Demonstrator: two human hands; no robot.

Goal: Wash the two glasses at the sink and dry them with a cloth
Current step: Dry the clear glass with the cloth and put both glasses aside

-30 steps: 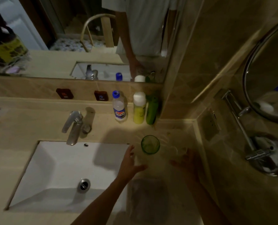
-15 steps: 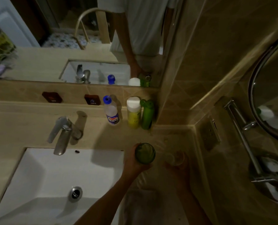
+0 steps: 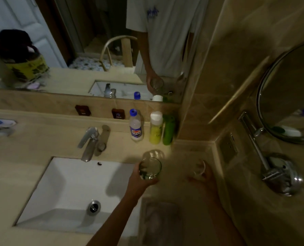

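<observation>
Glasses [image 3: 150,168] near bottles [image 3: 155,127], beside sink [image 3: 73,189]

The scene is dim and yellowish, with the brightest patch on the white rectangular sink basin [image 3: 73,189] and the pale counter beside it. A dark shadow of an arm falls across the basin's right side. The chrome tap [image 3: 90,142] casts a soft shadow onto the beige counter [image 3: 41,139] behind it. Wide-angle bending curves the wall mirror [image 3: 76,50] and the round chrome-rimmed mirror [image 3: 289,96] at the right edge. Fine detail is soft and smeared throughout, and the lower right corner sinks into murk.
</observation>
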